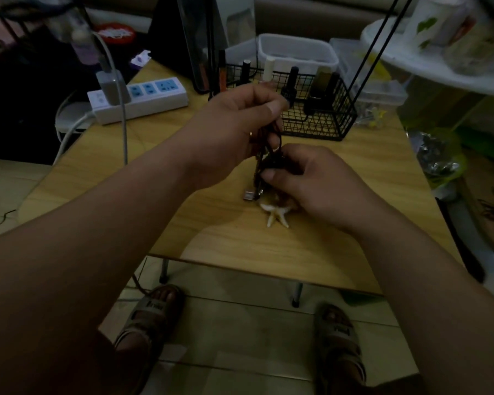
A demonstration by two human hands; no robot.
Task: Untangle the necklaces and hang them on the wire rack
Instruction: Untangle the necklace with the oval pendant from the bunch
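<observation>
A tangle of dark necklace cords hangs between my two hands above the wooden table. My left hand grips the upper part of the cords, fingers curled round them. My right hand pinches the lower part of the tangle between thumb and fingers. A small silver pendant and a white starfish-shaped pendant dangle down onto the table. The black wire rack stands just behind my hands, with two thin black rods rising from it.
A white power strip with a plugged charger lies at the table's back left. A white plastic tub sits behind the rack. Bottles stand inside the rack. Bags and clutter fill the right side. My sandalled feet show below the table edge.
</observation>
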